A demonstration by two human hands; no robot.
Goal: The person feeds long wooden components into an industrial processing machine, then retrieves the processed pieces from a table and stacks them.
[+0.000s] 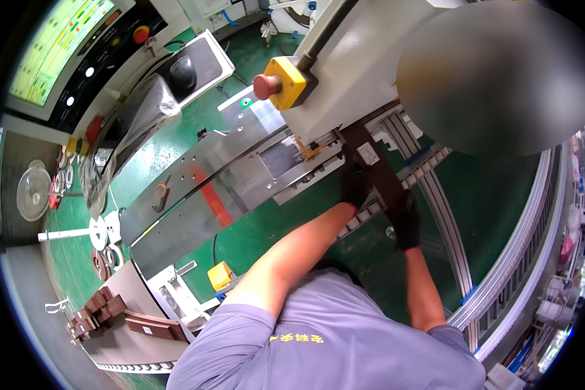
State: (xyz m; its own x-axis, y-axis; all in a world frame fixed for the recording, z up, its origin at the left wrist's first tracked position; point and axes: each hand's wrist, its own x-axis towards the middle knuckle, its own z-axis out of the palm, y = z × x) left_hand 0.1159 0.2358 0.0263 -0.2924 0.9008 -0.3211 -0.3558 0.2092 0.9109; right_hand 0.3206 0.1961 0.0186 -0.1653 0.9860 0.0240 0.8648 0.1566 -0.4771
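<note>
A long dark-brown bar (385, 179) with a white label (368, 153) lies slantwise at the right end of the metal machine bed. My left hand (354, 185), in a black glove, lies along the bar's left side, its fingers closed against the edge near the far end. At the near end, my right hand (404, 220), also black-gloved, is closed round the bar. Dark gloves against the dark bar partly hide the fingertips. Just left of the bar sits an orange-yellow metal piece (311, 151) on the machine bed.
A red stop button on a yellow box (280, 83) juts from the white machine housing. A roller track (422, 170) runs under the bar, beside aluminium rails (445, 227). Several brown blocks (94, 315) rest on a grey table at lower left. A screen (55, 45) glows at upper left.
</note>
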